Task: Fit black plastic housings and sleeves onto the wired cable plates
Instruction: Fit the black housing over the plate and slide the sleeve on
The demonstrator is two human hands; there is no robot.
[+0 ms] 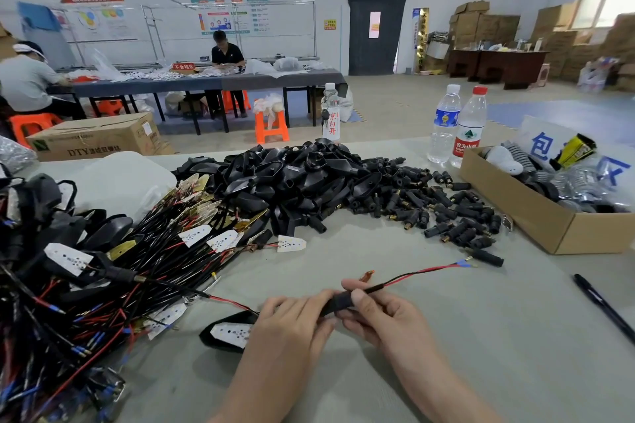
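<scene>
Both hands hold one black cable near the table's front. My left hand (292,323) grips the cable just behind a black sleeve (338,302). My right hand (374,312) pinches that sleeve between thumb and fingers. Red and black wires (422,272) run out to the right and end in a blue terminal. At the cable's left end a white plate (231,334) sits in a black housing (209,336) on the table. A heap of black housings (292,178) lies at the table's middle, with a scatter of black sleeves (446,213) to its right.
A tangle of wired plates (103,268) fills the left side. An open cardboard box (536,213) of parts stands at the right, two water bottles (457,124) behind it. A black pen (604,307) lies at the far right. One loose sleeve (488,257) rests near the wire ends.
</scene>
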